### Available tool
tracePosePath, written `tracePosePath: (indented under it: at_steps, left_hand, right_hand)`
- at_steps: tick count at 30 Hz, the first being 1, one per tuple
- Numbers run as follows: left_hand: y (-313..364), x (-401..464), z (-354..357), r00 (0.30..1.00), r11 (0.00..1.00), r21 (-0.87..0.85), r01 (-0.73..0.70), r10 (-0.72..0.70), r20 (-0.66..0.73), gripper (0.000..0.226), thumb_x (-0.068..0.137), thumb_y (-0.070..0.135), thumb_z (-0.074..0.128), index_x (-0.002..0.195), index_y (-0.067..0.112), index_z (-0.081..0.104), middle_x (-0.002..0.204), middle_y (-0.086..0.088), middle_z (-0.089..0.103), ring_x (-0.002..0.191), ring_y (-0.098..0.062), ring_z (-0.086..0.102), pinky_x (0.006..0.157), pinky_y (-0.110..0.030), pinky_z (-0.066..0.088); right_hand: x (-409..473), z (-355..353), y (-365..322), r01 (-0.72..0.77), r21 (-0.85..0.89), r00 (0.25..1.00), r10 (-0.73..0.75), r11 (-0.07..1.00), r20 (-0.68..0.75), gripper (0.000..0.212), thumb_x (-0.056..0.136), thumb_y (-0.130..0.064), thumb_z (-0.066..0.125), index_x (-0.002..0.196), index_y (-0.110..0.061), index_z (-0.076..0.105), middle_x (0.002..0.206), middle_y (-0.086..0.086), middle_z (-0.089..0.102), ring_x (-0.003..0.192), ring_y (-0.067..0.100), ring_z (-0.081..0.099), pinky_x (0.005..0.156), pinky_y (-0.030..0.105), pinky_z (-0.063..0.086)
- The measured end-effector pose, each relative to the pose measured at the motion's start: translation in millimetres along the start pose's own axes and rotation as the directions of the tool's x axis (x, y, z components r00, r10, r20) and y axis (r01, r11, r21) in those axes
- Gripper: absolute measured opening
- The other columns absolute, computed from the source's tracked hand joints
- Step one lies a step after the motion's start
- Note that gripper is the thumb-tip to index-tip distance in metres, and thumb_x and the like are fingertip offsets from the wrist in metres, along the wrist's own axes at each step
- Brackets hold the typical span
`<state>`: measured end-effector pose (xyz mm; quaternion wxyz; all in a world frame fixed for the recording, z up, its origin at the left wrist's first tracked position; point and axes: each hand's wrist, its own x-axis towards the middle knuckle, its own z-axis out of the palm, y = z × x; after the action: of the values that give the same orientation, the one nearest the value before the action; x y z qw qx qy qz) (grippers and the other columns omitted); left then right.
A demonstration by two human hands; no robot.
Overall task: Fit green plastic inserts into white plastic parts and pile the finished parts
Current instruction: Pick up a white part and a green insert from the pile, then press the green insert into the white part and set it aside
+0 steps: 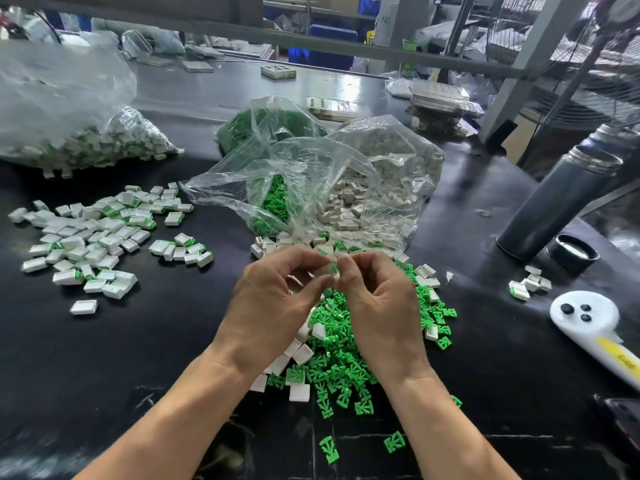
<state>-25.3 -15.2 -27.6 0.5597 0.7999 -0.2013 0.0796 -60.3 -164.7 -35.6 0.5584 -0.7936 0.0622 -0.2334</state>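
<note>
- The left hand (pixel 277 299) and right hand (pixel 377 299) meet fingertip to fingertip above the bench (pixel 166 358), just in front of the open bags.
- Left grip: thumb and forefinger are curled in a pinch on a small pale piece, probably a white part; blur hides its outline.
- Right grip: fingers are pinched on a bit of green at the meeting point, likely an insert (pixel 334 268) being pushed into the part. How far it has seated cannot be told.
- Holding the pair raised and close to the eyes probably helps line up the small fit.
- Loose inserts (pixel 343 372) lie heaped directly under the hands, with bare white parts (pixel 298 355) mixed in at the heap's left edge, so both supplies sit within a short reach.
- A clear bag (pixel 311 188) just behind spills more of both kinds toward the heap, which seems to feed it.
- Finished parts (pixel 90 233), white with green showing, are spread in a pile to the left, well apart from the raw stock, probably to keep done work separate.
- A larger bag (pixel 86 133) at far left holds more finished pieces.
- A dark flask (pixel 554 202) with its cap (pixel 573 252) off stands to the right; a white handled tool (pixel 588 320) lies nearer.
- The pile suggests the job is well under way, with much stock left.
</note>
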Motion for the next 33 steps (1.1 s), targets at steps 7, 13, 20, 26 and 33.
tracePosePath:
  at_steps: [7,13,20,26,33]
  left_hand:
    - [-38.3,19.6,-45.8,0.97,0.789,0.565,0.241,-0.174,-0.17,0.016,0.092,0.037,0.074,0.105,0.027,0.075,0.1,0.006,0.063,0.093,-0.016,0.062,0.089,-0.04,0.056]
    - [-61.6,29.9,-66.4,0.923,0.669,0.64,0.378,-0.223,-0.312,0.016,0.093,0.031,0.072,0.103,0.021,0.08,0.113,-0.007,0.074,0.107,-0.033,0.066,0.093,-0.043,0.054]
    - [-68.8,34.0,-70.8,0.893,0.642,0.641,0.421,-0.171,-0.416,0.029,0.092,0.027,0.074,0.118,0.014,0.073,0.115,-0.02,0.063,0.104,-0.042,0.062,0.089,-0.048,0.05]
    - [-40.9,28.5,-45.3,0.971,0.883,0.405,0.237,-0.203,-0.124,0.006,0.091,0.034,0.075,0.088,0.029,0.074,0.082,0.013,0.067,0.073,-0.006,0.061,0.067,-0.028,0.05]
    - [-35.8,20.2,-29.4,0.972,0.857,0.465,0.222,-0.231,-0.038,0.018,0.084,0.043,0.079,0.094,0.032,0.069,0.087,0.018,0.062,0.078,0.003,0.058,0.072,-0.025,0.053]
  right_hand:
    - [6.4,-12.9,1.4,-0.026,-0.222,0.998,0.014,0.975,-0.054,0.023,0.1,-0.045,0.062,0.089,-0.026,0.069,0.07,-0.011,0.066,0.066,0.008,0.06,0.067,0.036,0.053]
    - [5.2,-14.1,-0.2,-0.019,-0.296,0.999,0.007,0.955,-0.043,0.022,0.099,-0.043,0.063,0.088,-0.025,0.07,0.07,-0.012,0.065,0.066,0.009,0.06,0.068,0.038,0.054]
    - [8.7,-22.6,1.1,-0.029,-0.436,1.0,0.028,0.9,-0.009,0.017,0.098,-0.045,0.066,0.092,-0.03,0.073,0.076,-0.017,0.065,0.072,0.005,0.058,0.07,0.031,0.047]
    - [10.6,-29.9,2.2,-0.012,-0.554,0.989,0.091,0.833,0.117,0.011,0.094,-0.046,0.07,0.099,-0.037,0.075,0.096,-0.025,0.06,0.087,-0.002,0.054,0.086,0.03,0.045]
    - [10.4,-27.9,2.2,0.036,-0.608,0.976,0.102,0.793,0.191,0.01,0.092,-0.045,0.073,0.101,-0.041,0.075,0.095,-0.023,0.057,0.098,0.004,0.052,0.091,0.028,0.042]
